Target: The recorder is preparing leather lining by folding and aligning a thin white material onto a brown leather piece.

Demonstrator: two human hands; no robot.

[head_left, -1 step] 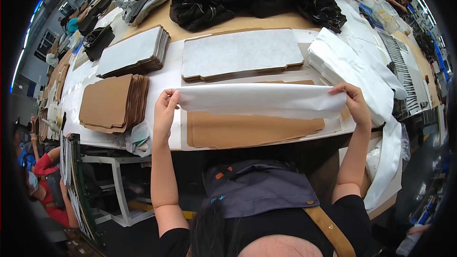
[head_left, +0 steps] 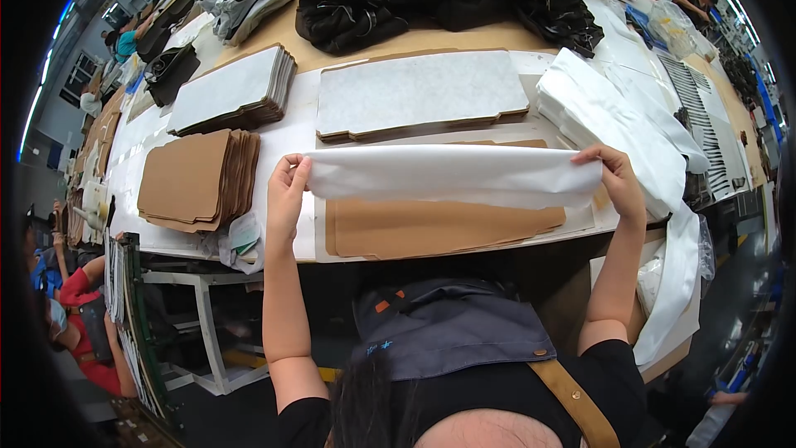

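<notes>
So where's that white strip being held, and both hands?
White strip point(head_left: 454, 177), head view, middle of its surface.
Left hand point(head_left: 288, 183), head view, its middle.
Right hand point(head_left: 620, 176), head view, its middle.

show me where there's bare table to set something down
White tabletop shows between the left white-topped stack and the middle stack, beyond the left hand. A tan strip lies between the middle stack and the dark bundles. It's crowded at right under the heaped white cloth, and along the back.

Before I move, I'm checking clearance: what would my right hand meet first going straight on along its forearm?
Holding the sheet, the right hand would likely meet the white pile first; depth is unclear.
</notes>
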